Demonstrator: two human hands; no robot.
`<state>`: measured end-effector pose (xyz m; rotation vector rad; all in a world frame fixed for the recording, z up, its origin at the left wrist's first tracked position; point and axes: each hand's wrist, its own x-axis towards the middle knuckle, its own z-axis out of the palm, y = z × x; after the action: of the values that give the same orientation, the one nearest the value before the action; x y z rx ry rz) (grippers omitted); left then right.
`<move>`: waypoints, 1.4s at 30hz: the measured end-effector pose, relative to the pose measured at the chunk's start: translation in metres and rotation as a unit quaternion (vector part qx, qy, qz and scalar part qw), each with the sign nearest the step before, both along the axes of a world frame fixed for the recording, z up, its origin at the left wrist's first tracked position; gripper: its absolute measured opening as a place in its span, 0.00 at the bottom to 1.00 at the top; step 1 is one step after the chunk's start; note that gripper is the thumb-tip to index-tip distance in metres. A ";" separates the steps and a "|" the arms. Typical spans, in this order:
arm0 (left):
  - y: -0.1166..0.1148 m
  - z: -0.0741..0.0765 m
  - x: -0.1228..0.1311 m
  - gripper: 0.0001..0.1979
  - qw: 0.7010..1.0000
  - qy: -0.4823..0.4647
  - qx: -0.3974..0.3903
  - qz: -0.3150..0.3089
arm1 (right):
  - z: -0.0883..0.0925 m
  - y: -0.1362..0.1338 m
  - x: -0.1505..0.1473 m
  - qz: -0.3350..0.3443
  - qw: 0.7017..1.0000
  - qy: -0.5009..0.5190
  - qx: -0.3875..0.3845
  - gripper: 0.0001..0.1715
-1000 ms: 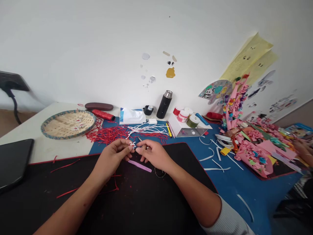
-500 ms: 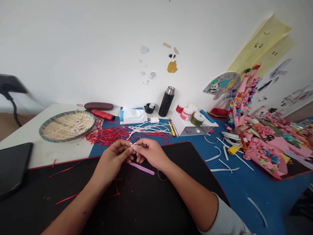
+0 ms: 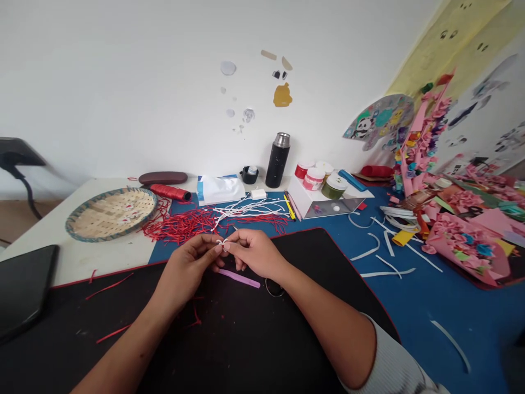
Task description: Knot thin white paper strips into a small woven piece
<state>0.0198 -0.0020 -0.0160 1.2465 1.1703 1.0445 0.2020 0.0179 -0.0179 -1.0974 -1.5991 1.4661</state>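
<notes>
Between the fingertips of both hands is a small looped piece of white cord (image 3: 222,242), pinched from either side. My left hand (image 3: 192,257) closes thumb and forefinger on its left part. Thumb and fingers of my right hand (image 3: 254,253) grip the other part; the fingers hide much of the piece. Just below the hands, a purple stick-like tool (image 3: 240,278) lies on the black mat (image 3: 254,339). A thin metal ring (image 3: 274,288) rests beside my right wrist. Loose red cords (image 3: 180,225) and white cords (image 3: 250,209) lie beyond the hands.
At left stand a woven basket (image 3: 77,232) and a black tablet-like object (image 3: 28,284). A spool of red thread (image 3: 170,192), a black flask (image 3: 278,161) and jars (image 3: 334,187) on a white box line the back. Pink paper flowers (image 3: 463,246) and white strips (image 3: 388,273) fill the right.
The camera view has shifted slightly, moving the right-hand items outward. Both hands keep the white cord in nearly the same place, its loop showing a little more.
</notes>
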 end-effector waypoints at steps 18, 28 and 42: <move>-0.005 0.005 -0.001 0.19 1.000 0.012 0.016 -0.015 | -0.002 0.002 0.001 -0.003 0.998 0.062 -0.031 0.16; -0.006 0.007 0.002 0.19 1.000 0.006 0.017 -0.018 | -0.002 0.001 -0.001 -0.009 0.992 0.106 -0.066 0.27; -0.008 0.013 0.004 0.22 0.999 -0.033 -0.016 0.001 | -0.004 0.001 0.000 -0.014 0.990 0.120 -0.068 0.27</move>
<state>0.0242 -0.0096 -0.0026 1.1776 1.1336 1.0565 0.2018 0.0191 -0.0216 -0.9713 -1.3287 1.6406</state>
